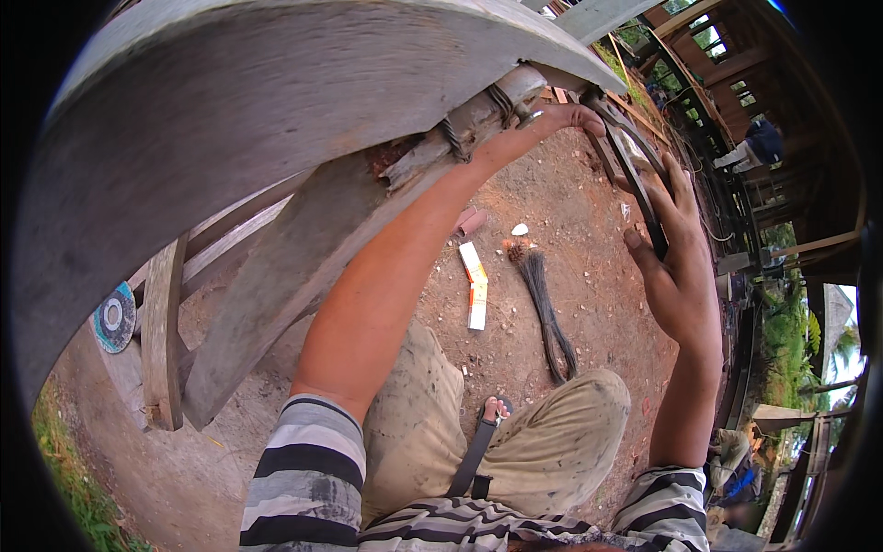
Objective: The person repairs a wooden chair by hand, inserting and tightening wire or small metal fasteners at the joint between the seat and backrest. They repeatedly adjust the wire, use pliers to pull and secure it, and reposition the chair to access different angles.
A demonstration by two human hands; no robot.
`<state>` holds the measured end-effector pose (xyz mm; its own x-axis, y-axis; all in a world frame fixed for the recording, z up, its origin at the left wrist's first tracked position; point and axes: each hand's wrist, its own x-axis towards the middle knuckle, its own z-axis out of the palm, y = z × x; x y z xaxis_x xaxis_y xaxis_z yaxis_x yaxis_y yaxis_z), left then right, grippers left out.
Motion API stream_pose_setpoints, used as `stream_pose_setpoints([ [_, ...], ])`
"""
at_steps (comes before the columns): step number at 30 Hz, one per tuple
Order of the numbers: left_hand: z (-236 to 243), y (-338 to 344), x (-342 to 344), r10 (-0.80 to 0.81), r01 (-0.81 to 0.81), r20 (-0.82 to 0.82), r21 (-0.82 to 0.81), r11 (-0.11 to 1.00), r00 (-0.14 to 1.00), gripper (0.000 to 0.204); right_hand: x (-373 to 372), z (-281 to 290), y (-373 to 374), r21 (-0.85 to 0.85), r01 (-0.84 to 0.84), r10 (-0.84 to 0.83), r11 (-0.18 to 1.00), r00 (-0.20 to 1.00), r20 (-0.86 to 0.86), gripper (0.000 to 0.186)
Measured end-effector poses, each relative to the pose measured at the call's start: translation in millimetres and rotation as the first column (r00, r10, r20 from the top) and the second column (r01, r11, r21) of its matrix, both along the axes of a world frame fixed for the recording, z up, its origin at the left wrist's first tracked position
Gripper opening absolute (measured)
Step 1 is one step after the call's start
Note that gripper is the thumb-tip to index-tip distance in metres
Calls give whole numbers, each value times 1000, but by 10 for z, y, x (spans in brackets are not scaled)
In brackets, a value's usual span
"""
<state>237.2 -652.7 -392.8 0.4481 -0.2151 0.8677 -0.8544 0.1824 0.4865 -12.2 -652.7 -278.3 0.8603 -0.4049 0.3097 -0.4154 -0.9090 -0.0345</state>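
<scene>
A big weathered grey curved timber [276, 83] fills the upper left. Beneath it a rough wooden piece [428, 161] is bound with twisted dark wire [452, 140]. My left arm reaches up past this piece, and my left hand [568, 120] is by the timber's right end. Its fingers look bent and closed; what they hold is hidden. My right hand [676, 267] grips the dark handles of long pincers [651, 213], fingers on one handle and thumb by the other. The handles stand apart. The pincers' head is close to my left hand, its jaws unclear.
Below me on the dirt lie a bundle of dark wire [549, 317] and a white and orange carton [474, 287]. A flap disc [113, 317] is at the left, beside wooden slats [164, 331]. Another person [762, 143] is at the far right near a timber structure.
</scene>
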Motion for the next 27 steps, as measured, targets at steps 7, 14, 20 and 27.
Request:
stream_pose_setpoints([
  [7,-38,-24,22,-51,49,-40,-42,998,998,67,100,-39,115,-224,106,-116,969,993,-34,47],
  [14,-36,-29,43,-51,45,-52,-107,993,997,60,85,8,107,-77,117,-118,990,993,-7,42],
  [20,14,24,76,92,-79,103,-129,989,990,57,154,31,104,-173,103,-111,979,993,-36,35],
  [27,-4,-65,51,-44,46,22,-98,994,999,58,228,74,113,-180,82,-91,980,995,-43,32],
])
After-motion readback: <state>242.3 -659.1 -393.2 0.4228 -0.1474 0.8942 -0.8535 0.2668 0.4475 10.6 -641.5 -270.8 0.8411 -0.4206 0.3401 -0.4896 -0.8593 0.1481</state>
